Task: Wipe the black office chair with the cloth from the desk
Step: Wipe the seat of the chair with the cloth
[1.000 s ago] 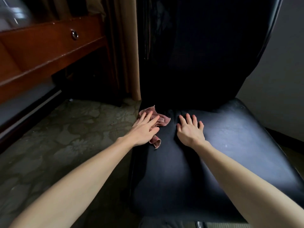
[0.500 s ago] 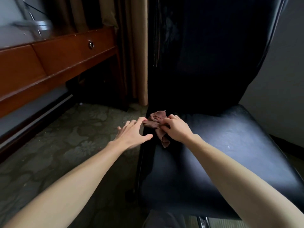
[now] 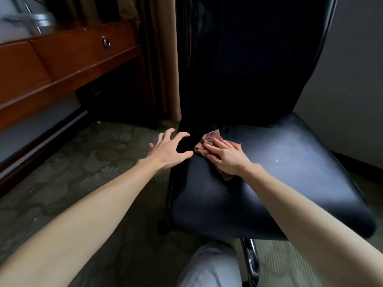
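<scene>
The black office chair point(image 3: 290, 162) fills the right half of the view, its tall dark backrest behind a shiny, dusty seat. A crumpled reddish-brown cloth point(image 3: 209, 138) lies on the seat's rear left part. My right hand point(image 3: 224, 157) rests flat on top of the cloth, fingers pointing left, pressing it onto the seat. My left hand point(image 3: 167, 151) hovers at the seat's left edge with fingers spread and curved, holding nothing. Part of the cloth pokes out below my right wrist.
A reddish wooden desk point(image 3: 68, 65) with a drawer knob point(image 3: 106, 42) stands at the left over patterned carpet point(image 3: 83, 172). Tan curtains point(image 3: 165, 59) hang behind the chair. A grey wall point(image 3: 348, 79) is at the right. My knee point(image 3: 209, 268) and the chair's chrome leg point(image 3: 251, 259) sit low.
My left hand let go of the cloth and moved off to the seat's left edge. My right hand took over the cloth and now presses it flat on the seat.
</scene>
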